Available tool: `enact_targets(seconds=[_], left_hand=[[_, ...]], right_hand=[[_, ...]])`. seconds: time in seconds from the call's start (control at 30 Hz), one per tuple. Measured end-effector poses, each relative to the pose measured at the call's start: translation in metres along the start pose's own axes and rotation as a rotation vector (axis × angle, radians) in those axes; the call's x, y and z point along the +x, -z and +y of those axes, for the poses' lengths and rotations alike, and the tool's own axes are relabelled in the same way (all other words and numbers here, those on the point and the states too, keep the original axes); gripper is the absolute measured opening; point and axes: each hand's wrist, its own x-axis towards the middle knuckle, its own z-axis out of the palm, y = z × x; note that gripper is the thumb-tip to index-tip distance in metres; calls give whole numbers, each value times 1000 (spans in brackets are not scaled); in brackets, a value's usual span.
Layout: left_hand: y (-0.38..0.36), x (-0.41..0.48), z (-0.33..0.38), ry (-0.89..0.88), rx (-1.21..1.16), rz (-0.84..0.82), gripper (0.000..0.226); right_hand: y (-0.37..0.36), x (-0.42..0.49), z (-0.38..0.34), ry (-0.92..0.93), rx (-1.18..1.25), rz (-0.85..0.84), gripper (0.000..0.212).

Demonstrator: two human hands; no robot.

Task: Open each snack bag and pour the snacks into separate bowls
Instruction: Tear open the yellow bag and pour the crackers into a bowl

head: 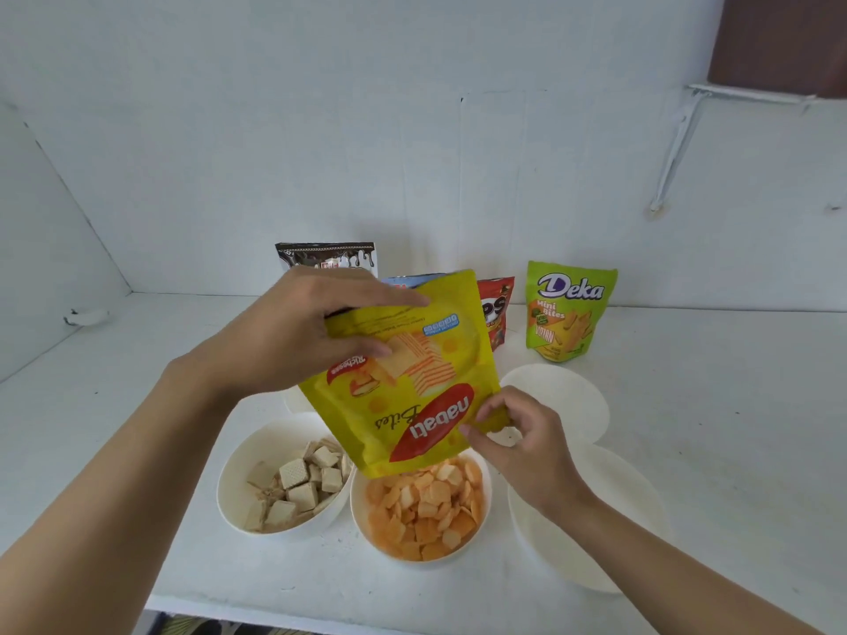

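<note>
- A person tips a yellow Nabati Bites bag (412, 387) upside down over the middle bowl (356, 501), near the desk's front edge. The red "nabati" logo, the word "Bites" and a "Richeese" badge all read inverted.
- Orange wafer bites (426, 506) fill that bowl. To its left, another bowl (228, 478) holds pale wafer cubes (293, 488).
- Against the far wall a green pouch marked "Deka Mini Bites" (568, 309) stands upright. On the red bag (497, 313) beside it only the letters "PS" can be read.
- The yellow bag hides most of a blue bag (412, 280) and of a dark chocolate-print bag (325, 255). Their names cannot be read.
- The yellow bag's lower edge faces away, so its mouth cannot be made out.
- The left hand (311, 332) grips the bag's upturned base, fingers curled across the top and thumb on the front.
- The right hand (518, 437) pinches the bag's lower right corner between thumb and forefinger.
- Two more white bowls (591, 524) (568, 391) sit to the right on the white desk (733, 405).
</note>
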Motion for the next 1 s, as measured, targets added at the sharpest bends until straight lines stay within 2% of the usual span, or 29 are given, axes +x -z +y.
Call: enact_targets(seconds=[0.13,0.33,0.47,0.53,0.73,0.8,0.9,1.0], left_hand=[[-15,-6,-7,10,-16,-45,48],[2,3,2,-59,-16,26,49],[-7,-1,-2,-3,-7,-21,46],[-15,-5,-5,20,-44,-42,44],[-6,-5,0,23,-132,40,51],[-4,-6,0,37,-126,8,58],[-14,-11,-6,50,-73,-74,57],[-16,-14,-8,67,-98,-37,54]], right_hand=[[0,-6,11,-69,-31,-56,24],[7,10,-7,18,39,49,25],[5,3,1,-47,-63,-127,24],[6,-1,7,-56,-87,-161,23],[11,8,-3,39,-25,-2,24],[13,8,-1,29,-37,-50,24],[11,3,7,-51,-106,-238,23],[8,1,7,-5,-104,-193,22]])
